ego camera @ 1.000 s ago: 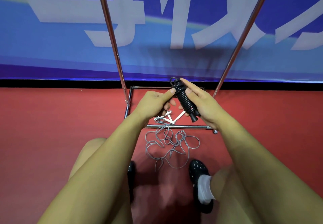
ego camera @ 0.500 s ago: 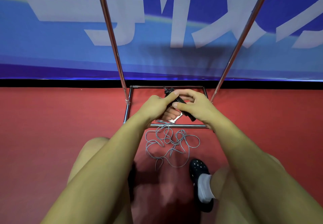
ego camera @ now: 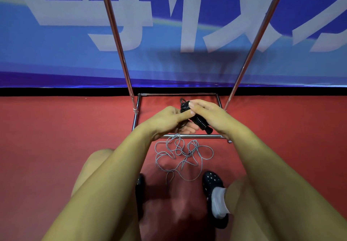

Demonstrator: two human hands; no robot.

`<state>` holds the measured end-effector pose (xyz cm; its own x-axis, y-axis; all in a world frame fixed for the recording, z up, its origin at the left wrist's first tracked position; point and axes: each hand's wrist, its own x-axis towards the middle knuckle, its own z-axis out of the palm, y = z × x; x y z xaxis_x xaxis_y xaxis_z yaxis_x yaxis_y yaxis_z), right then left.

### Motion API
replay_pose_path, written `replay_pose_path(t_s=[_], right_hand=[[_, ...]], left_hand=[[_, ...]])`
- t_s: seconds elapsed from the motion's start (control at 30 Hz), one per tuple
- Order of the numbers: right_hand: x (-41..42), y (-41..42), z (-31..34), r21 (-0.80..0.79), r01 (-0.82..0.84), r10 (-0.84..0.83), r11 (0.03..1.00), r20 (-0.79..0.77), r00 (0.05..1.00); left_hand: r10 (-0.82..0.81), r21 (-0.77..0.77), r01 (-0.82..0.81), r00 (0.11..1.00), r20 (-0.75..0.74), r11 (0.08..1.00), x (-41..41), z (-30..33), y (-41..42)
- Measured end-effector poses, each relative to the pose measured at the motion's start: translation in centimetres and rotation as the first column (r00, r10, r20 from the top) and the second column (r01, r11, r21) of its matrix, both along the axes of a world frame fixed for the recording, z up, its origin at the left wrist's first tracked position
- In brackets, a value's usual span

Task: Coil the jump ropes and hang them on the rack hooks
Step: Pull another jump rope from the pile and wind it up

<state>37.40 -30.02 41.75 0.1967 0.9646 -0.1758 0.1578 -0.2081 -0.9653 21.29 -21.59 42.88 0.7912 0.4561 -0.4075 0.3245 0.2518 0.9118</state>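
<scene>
The jump rope's black ribbed handles [ego camera: 199,121] are gripped between the left hand [ego camera: 167,121] and right hand [ego camera: 208,115] above the rack base [ego camera: 191,136], its grey cord [ego camera: 184,156] trailing in loose loops on the red floor [ego camera: 65,137] just in front of that base.

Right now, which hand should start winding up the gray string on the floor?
The left hand, probably. The gray cord rises from its floor tangle to that hand, just below it. The right hand is busy gripping the black handles.
</scene>
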Motion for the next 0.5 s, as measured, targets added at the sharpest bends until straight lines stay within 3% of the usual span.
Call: replay_pose_path(t_s=[0.3, 0.5], right_hand=[[-0.2, 0.5, -0.2, 0.002, 0.053, -0.052, 0.999, -0.079, 0.995], [0.1, 1.2, -0.9, 0.073, 0.198, -0.193, 0.978, -0.06, 0.979]], left_hand=[[0.145, 0.009, -0.144, 0.989, -0.042, 0.989, 0.1, -0.2, 0.2], [0.35, -0.033, -0.349, 0.934, 0.077, 0.937, 0.1, 0.2, 0.9]])
